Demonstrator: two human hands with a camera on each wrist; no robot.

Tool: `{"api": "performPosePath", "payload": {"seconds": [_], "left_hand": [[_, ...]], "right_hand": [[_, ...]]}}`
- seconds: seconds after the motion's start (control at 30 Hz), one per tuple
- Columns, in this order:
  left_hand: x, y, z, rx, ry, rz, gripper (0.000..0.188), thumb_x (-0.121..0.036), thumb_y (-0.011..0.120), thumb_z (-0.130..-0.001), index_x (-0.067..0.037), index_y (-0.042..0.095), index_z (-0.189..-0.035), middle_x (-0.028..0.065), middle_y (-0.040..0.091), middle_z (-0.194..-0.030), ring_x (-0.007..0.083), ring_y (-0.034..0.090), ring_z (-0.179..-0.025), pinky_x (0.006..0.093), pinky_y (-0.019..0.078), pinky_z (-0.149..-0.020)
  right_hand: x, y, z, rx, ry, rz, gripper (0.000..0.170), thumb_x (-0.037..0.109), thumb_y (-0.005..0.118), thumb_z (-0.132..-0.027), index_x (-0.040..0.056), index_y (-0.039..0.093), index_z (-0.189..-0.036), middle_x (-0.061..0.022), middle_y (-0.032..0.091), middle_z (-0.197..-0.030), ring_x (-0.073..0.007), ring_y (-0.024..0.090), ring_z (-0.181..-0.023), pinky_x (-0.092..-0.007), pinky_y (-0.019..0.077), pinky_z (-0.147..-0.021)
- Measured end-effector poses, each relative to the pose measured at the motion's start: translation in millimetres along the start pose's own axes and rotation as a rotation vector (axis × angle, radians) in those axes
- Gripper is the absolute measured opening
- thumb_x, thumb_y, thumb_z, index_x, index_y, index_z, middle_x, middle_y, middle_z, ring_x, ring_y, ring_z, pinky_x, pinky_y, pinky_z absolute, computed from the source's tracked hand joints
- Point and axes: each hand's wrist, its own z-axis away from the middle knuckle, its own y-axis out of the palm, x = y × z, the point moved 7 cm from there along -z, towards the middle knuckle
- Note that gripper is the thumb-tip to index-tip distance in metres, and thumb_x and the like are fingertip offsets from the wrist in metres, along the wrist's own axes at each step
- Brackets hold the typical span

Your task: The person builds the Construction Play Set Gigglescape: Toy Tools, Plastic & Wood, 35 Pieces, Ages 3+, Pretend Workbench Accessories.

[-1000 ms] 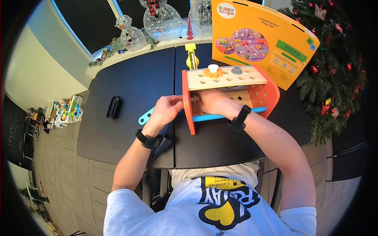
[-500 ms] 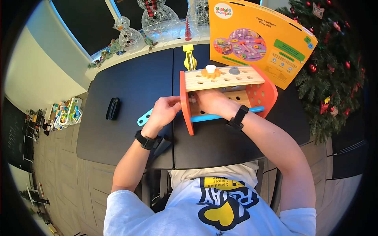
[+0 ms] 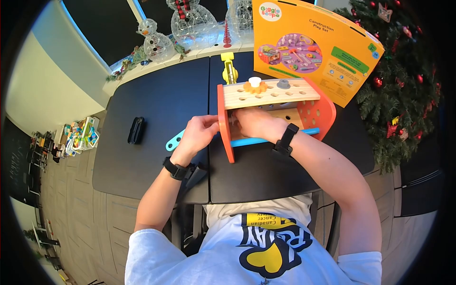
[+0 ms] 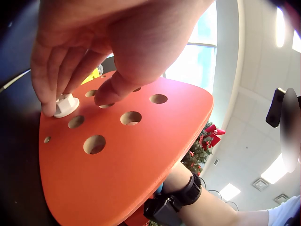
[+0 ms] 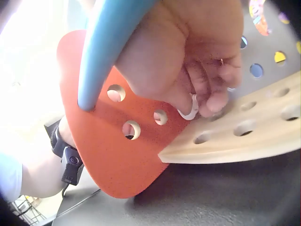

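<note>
An orange side panel (image 4: 155,127) with round holes forms the left end of a toy workbench. Outside it, the left hand (image 3: 198,134) has its fingertips on a white hexagonal bolt head (image 4: 66,105) that lies against the panel, the thumb resting near another hole. The right hand (image 3: 259,124) reaches inside the bench below the wooden top (image 3: 270,94). In the right wrist view the right hand (image 5: 193,61) pinches a white ring-like piece (image 5: 190,109) by the panel's inner face, with curled fingers. A blue rod (image 5: 101,52) crosses in front of that hand.
An orange gear (image 3: 255,86) with a white bolt and a grey nut (image 3: 283,84) sit on the top. A yellow tool (image 3: 230,69) stands behind. A turquoise strip (image 3: 175,141) and black tray (image 3: 136,130) lie at left, a yellow box (image 3: 316,52) at back right.
Both hands stay at the left panel. Inside the bench, the right hand's fingers have shifted slightly and now cover more of the pale piece by the panel.
</note>
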Motion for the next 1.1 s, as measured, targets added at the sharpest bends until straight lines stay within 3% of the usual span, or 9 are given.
{"api": "performPosePath", "payload": {"seconds": [0.07, 0.27, 0.37, 0.57, 0.67, 0.77, 0.87, 0.97, 1.1], "left_hand": [[-2, 0, 1, 0.001, -0.004, -0.010, 0.036, -0.016, 0.064, -0.098, 0.005, 0.072, -0.126, 0.0164, 0.078, -0.110, 0.0206, 0.073, -0.102, 0.0349, 0.0554, -0.094], [0, 0, 2, -0.006, 0.002, 0.021, 0.035, -0.016, 0.063, -0.098, 0.005, 0.073, -0.125, 0.0165, 0.079, -0.110, 0.0208, 0.073, -0.103, 0.0348, 0.0552, -0.095], [-1, 0, 1, -0.006, 0.017, 0.005, 0.035, -0.016, 0.064, -0.098, 0.005, 0.073, -0.125, 0.0164, 0.079, -0.110, 0.0208, 0.073, -0.103, 0.0348, 0.0552, -0.095], [1, 1, 0, -0.009, 0.002, 0.007, 0.036, -0.019, 0.065, -0.098, 0.005, 0.073, -0.125, 0.0163, 0.079, -0.110, 0.0209, 0.073, -0.102, 0.0349, 0.0551, -0.094], [-5, 0, 3, -0.021, -0.020, -0.038, 0.037, -0.019, 0.065, -0.098, 0.004, 0.073, -0.125, 0.0160, 0.079, -0.109, 0.0205, 0.073, -0.101, 0.0349, 0.0551, -0.094], [-7, 0, 3, -0.022, -0.027, -0.031, 0.036, -0.019, 0.066, -0.098, 0.004, 0.073, -0.125, 0.0158, 0.079, -0.108, 0.0202, 0.073, -0.100, 0.0347, 0.0552, -0.093], [-7, 0, 3, -0.017, -0.031, -0.027, 0.036, -0.019, 0.066, -0.098, 0.004, 0.073, -0.125, 0.0153, 0.079, -0.108, 0.0199, 0.073, -0.100, 0.0347, 0.0552, -0.093], [-6, 0, 3, -0.010, -0.018, -0.007, 0.036, -0.019, 0.065, -0.098, 0.004, 0.073, -0.125, 0.0149, 0.079, -0.108, 0.0195, 0.072, -0.101, 0.0346, 0.0551, -0.093], [-4, 1, 2, -0.015, -0.018, -0.012, 0.036, -0.019, 0.065, -0.098, 0.004, 0.074, -0.124, 0.0144, 0.079, -0.108, 0.0189, 0.072, -0.101, 0.0342, 0.0550, -0.093]], "right_hand": [[-2, 3, 0, 0.039, 0.045, 0.010, 0.029, 0.008, 0.066, -0.087, -0.0031, 0.067, -0.114, -0.0257, 0.072, -0.107, -0.0428, 0.070, -0.101, -0.0487, 0.0569, -0.087], [18, -23, 14, -0.117, -0.082, -0.243, 0.033, 0.005, 0.068, -0.086, -0.0024, 0.065, -0.118, -0.0244, 0.071, -0.107, -0.0426, 0.069, -0.102, -0.0489, 0.0566, -0.087], [21, -29, 16, -0.032, -0.007, -0.160, 0.036, 0.002, 0.069, -0.085, -0.0024, 0.064, -0.120, -0.0241, 0.071, -0.107, -0.0429, 0.069, -0.102, -0.0490, 0.0565, -0.087], [5, -5, 2, -0.043, 0.027, -0.010, 0.038, 0.001, 0.066, -0.085, -0.0022, 0.065, -0.123, -0.0268, 0.071, -0.116, -0.0437, 0.068, -0.110, -0.0493, 0.0560, -0.093], [-7, 5, -2, 0.070, 0.131, 0.004, 0.042, 0.025, 0.077, -0.087, 0.0002, 0.070, -0.120, -0.0241, 0.071, -0.122, -0.0389, 0.069, -0.113, -0.0471, 0.0553, -0.098], [-2, -2, -1, -0.084, 0.042, -0.068, 0.040, 0.022, 0.077, -0.086, -0.0002, 0.069, -0.118, -0.0232, 0.072, -0.120, -0.0383, 0.069, -0.113, -0.0470, 0.0555, -0.097], [16, -20, 10, -0.072, -0.005, -0.097, 0.038, 0.020, 0.077, -0.086, 0.0003, 0.069, -0.116, -0.0225, 0.072, -0.119, -0.0381, 0.069, -0.114, -0.0468, 0.0559, -0.096], [16, -24, 14, -0.139, -0.036, -0.110, 0.028, 0.004, 0.066, -0.086, -0.0008, 0.069, -0.113, -0.0229, 0.072, -0.110, -0.0403, 0.070, -0.105, -0.0480, 0.0567, -0.089], [5, -9, 8, -0.076, 0.040, 0.009, 0.027, 0.004, 0.066, -0.086, -0.0003, 0.069, -0.113, -0.0227, 0.072, -0.111, -0.0402, 0.070, -0.105, -0.0488, 0.0567, -0.089]]}}
